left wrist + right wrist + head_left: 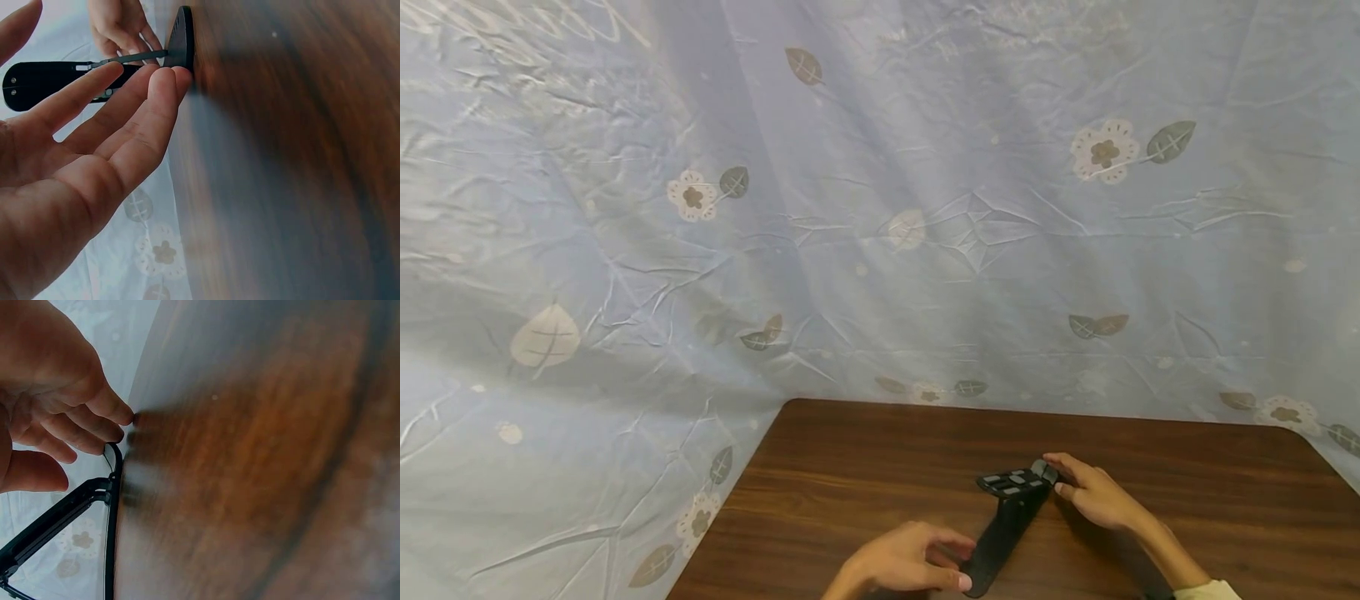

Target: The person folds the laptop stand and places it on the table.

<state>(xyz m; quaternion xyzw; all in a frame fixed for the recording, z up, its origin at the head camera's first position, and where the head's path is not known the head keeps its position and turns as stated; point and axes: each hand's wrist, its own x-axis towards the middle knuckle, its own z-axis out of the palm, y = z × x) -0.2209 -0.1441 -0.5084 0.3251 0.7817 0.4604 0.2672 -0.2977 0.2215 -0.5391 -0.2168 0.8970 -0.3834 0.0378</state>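
A black folding stand (1000, 542) rests on the table, its long flat base slanting away from me. Above the base a raised top plate (1015, 482) with grey pads is propped up on an arm (56, 519). My left hand (910, 557) is beside the near end of the base, with thumb and fingertips close to its edge. In the left wrist view its fingers are gently bent and the thumb stands apart. Around the far end sits my right hand (1101, 496). Its fingertips touch or nearly touch that end in the right wrist view, with the thumb (37, 472) apart.
The brown wooden table (850, 467) has rounded far corners. A pale cloth (880, 208) printed with leaves and flowers hangs behind it and along its left side. A light sleeve (1210, 590) shows at the right forearm.
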